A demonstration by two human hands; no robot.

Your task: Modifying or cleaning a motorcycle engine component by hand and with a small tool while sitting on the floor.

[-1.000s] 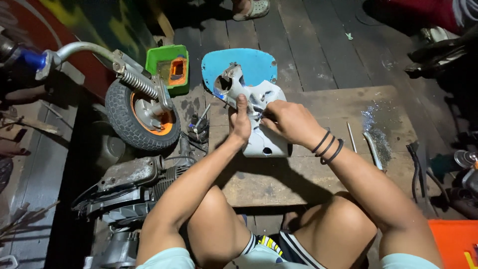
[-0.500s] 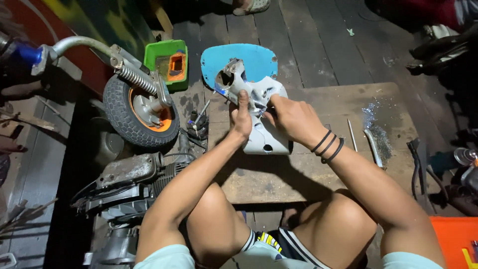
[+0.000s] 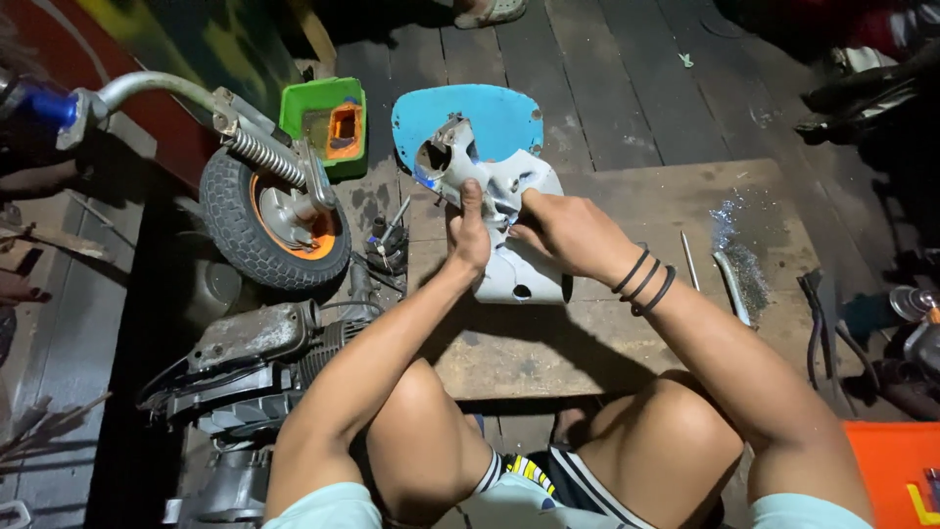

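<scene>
Both grips closed: our left hand (image 3: 470, 235) steadies the white cover (image 3: 514, 264) upright on the table (image 3: 607, 343), so our right hand (image 3: 563, 233) works its upper face, wheel (image 3: 274, 220) left.

Both hands grip a pale scooter cover (image 3: 509, 264) on a wooden board (image 3: 627, 333): the left hand (image 3: 468, 233) with thumb up, the right hand (image 3: 563, 230) beside it. A wheel (image 3: 269, 230) and an engine (image 3: 250, 358) lie to the left.

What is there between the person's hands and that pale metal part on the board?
Nothing visible. Both the left hand and the right hand already grip the pale metal housing, which rests on the wooden board.
</scene>
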